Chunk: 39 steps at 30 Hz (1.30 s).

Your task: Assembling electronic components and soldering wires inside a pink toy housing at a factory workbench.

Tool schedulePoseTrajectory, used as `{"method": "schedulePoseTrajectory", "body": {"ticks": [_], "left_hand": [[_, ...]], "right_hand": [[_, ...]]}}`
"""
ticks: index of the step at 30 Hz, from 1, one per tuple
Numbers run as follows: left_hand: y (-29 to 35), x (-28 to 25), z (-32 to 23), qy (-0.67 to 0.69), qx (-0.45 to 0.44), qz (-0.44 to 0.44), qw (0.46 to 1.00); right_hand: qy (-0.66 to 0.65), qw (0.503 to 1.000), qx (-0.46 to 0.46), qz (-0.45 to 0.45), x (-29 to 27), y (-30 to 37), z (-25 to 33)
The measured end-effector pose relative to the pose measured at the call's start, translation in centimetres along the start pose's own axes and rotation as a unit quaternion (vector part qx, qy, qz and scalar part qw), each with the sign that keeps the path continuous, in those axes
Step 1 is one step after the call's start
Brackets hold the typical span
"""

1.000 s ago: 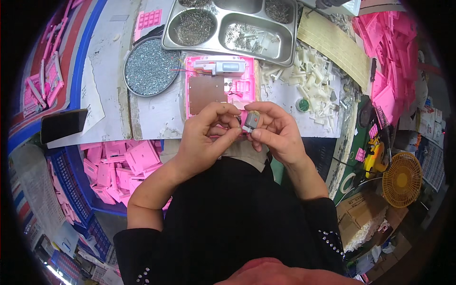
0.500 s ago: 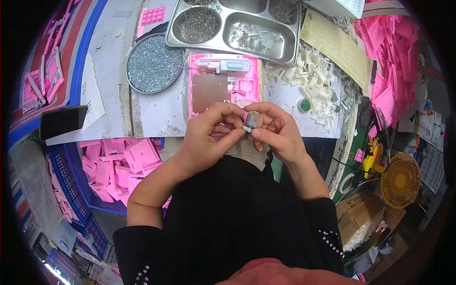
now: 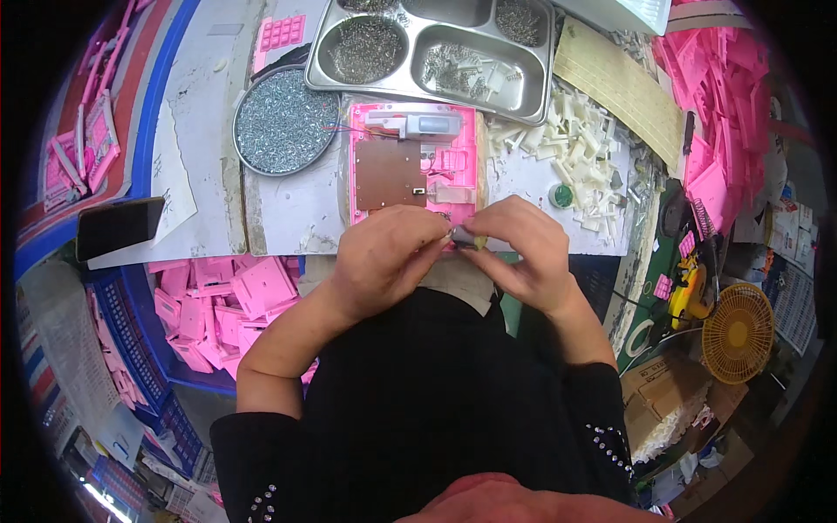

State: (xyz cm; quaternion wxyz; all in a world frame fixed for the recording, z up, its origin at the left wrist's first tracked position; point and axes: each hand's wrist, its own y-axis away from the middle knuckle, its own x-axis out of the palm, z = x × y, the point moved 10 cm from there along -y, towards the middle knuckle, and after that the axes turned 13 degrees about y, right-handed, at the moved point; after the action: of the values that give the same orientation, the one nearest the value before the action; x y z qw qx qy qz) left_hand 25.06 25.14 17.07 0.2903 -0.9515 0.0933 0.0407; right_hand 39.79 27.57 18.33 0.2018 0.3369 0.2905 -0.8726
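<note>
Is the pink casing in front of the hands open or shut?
Open: the pink casing has no cover over its brown board and coloured wires.

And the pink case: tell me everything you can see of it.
The pink case is an open, roughly rectangular shell, apparently plastic, open side up before the person. A flat brown board covers much of its left half; at the far side sits a grey-and-white unit, thin wires running left. Pink moulded ribs show on the right. The left hand and right hand hide part of its near edge; touch is unclear.
</note>
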Motion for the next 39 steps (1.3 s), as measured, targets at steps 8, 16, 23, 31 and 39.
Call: {"method": "schedulePoseTrajectory", "body": {"ticks": [8, 16, 23, 31, 39], "left_hand": [[-0.1, -0.3, 1.3, 0.087, -0.09, 0.011, 0.992], [0.1, -0.2, 0.9, 0.069, -0.087, -0.003, 0.994], [0.0, -0.3, 0.6, -0.013, -0.061, 0.018, 0.998], [0.2, -1.0, 1.3, -0.029, -0.076, -0.019, 0.997], [-1.0, -3.7, 3.7, -0.105, -0.137, -0.057, 0.983]], "right_hand": [[-0.012, 0.996, -0.058, -0.061, -0.3, 0.2, 1.5], [0.013, 0.993, -0.097, -0.059, -0.1, 0.3, 2.1], [0.029, 0.994, -0.092, -0.042, 0.5, 0.4, 1.6], [0.067, 0.994, -0.076, -0.03, 0.5, 0.3, 0.9], [0.102, 0.992, 0.028, -0.075, -1.8, 0.6, -3.1]]}}
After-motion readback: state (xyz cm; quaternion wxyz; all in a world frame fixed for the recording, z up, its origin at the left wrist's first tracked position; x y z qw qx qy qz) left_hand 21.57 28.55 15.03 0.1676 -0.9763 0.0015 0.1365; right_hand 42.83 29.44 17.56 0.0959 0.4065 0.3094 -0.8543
